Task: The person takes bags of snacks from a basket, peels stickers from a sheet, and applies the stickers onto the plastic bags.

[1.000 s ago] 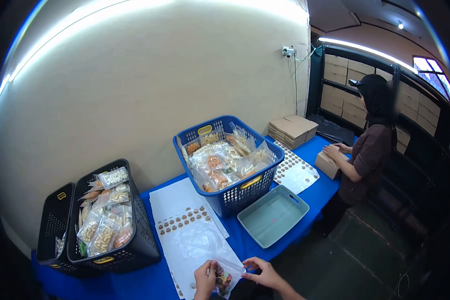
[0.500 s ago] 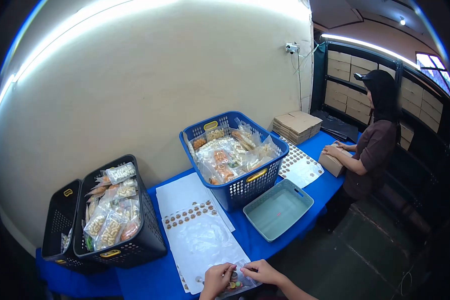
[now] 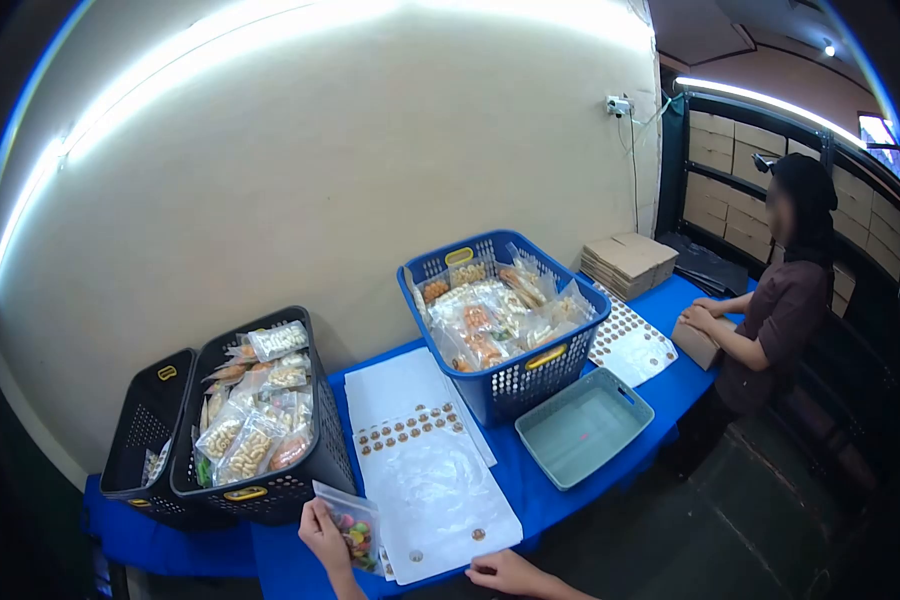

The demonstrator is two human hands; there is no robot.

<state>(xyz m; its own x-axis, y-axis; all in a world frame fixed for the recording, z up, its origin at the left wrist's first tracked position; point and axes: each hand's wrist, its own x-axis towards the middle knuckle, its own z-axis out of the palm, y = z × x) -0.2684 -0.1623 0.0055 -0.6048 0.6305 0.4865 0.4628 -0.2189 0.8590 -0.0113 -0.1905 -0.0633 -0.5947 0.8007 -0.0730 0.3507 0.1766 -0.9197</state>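
1. A blue-covered counter runs along a pale wall; at two o'clock a person in dark clothes rests both hands on a cardboard box, before a rack of boxes.
2. On the counter, a white sticker sheet with round brown stickers lies over other sheets. From it, the blue basket of packed snacks stands at one o'clock, the green tray at two, and the filled black basket at ten, with another black basket beyond. Flattened cardboard is stacked past the blue basket.
3. The clear bag of colourful pieces is at the sheet's nine o'clock, upright and slightly tilted, in the left hand; its fingers are closed on the bag's nine o'clock edge.
4. The right hand reaches in from five o'clock to the sheet's near edge, well apart from the bag. Its fingers are partly curled; whether they grip anything, I cannot tell.
5. The left forearm rises from six o'clock, the right lies low and nearly flat.
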